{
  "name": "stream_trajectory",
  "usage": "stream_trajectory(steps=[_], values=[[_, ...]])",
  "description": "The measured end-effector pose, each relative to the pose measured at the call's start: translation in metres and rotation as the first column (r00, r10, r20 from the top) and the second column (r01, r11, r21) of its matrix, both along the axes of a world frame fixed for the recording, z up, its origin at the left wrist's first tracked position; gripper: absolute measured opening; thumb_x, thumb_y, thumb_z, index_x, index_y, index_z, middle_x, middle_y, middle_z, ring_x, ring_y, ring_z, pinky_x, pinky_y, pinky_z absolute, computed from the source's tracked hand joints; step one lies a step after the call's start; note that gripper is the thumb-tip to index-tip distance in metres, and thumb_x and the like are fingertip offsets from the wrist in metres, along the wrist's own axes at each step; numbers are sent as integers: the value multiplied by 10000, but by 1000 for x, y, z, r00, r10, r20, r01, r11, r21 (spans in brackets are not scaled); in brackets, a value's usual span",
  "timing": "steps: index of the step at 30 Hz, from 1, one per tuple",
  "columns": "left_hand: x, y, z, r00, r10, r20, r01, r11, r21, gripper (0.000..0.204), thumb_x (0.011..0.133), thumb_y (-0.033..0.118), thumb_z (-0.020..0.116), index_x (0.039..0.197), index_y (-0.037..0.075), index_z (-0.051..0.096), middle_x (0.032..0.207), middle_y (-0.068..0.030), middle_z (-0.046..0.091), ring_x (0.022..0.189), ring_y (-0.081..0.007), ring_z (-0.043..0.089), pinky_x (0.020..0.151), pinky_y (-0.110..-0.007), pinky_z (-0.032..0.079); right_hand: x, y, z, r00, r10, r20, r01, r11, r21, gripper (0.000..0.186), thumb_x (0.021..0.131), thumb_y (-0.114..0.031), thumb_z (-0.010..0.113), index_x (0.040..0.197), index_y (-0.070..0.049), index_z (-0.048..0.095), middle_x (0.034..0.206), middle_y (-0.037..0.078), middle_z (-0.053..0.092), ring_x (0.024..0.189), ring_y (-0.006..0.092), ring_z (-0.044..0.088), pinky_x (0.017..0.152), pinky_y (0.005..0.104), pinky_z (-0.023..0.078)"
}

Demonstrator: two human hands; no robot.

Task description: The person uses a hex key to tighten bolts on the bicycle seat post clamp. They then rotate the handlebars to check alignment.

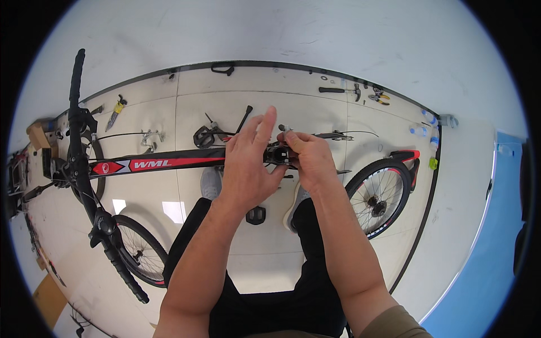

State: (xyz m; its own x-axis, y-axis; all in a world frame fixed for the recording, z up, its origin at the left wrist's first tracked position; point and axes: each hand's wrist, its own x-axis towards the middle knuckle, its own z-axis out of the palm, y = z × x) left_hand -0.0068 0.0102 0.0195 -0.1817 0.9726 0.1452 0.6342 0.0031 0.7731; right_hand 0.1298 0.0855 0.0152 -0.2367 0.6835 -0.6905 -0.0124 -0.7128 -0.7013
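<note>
A black and red bicycle frame (191, 158) lies crosswise in front of me, joined to black drop handlebars (93, 191) on the left. My left hand (248, 163) is at the frame's right part, fingers stretched upward, thumb beside the black seat-tube opening (279, 154). My right hand (309, 158) pinches a small silver clamp piece (285, 129) at that opening. A black pedal (204, 136) is beyond the frame, and another pedal (255, 215) lies on the floor between my shoes.
A rear wheel (377, 203) lies at right, a front wheel (140, 256) at lower left. Along the back edge are a hammer (338, 90), pliers (380, 97) and a yellow-handled tool (116, 111). Several plastic bottles (418, 130) are at right; cardboard boxes (38, 138) stand at far left.
</note>
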Motion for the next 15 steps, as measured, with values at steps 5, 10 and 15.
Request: stream_trajectory(steps=[5,10,15], values=[[0,-2,2,969,-16,-247,33,997,67,957,628,122,891,1489,240,490,1530,-171,410,1317,-366,478,1097,-504,353,3,3,5,998,18,-54,-19,999,-25,236,990,-199,641,1036,23,707,914,56,704,791,134,626,729,302,489],[4,-4,10,950,17,-312,-5,999,38,935,609,168,910,1457,234,522,1501,-154,442,1342,-357,449,1111,-553,315,2,0,-5,997,-2,-72,1,1000,-14,224,987,-195,634,1026,18,691,902,48,692,788,131,624,725,297,490],[8,-9,12,926,88,-367,-101,995,-15,949,608,231,928,1458,154,511,1455,-162,501,1351,-360,446,1117,-595,280,2,4,1,982,-99,-163,88,994,-70,235,1000,-207,599,1048,10,676,925,54,686,794,140,626,742,300,492]])
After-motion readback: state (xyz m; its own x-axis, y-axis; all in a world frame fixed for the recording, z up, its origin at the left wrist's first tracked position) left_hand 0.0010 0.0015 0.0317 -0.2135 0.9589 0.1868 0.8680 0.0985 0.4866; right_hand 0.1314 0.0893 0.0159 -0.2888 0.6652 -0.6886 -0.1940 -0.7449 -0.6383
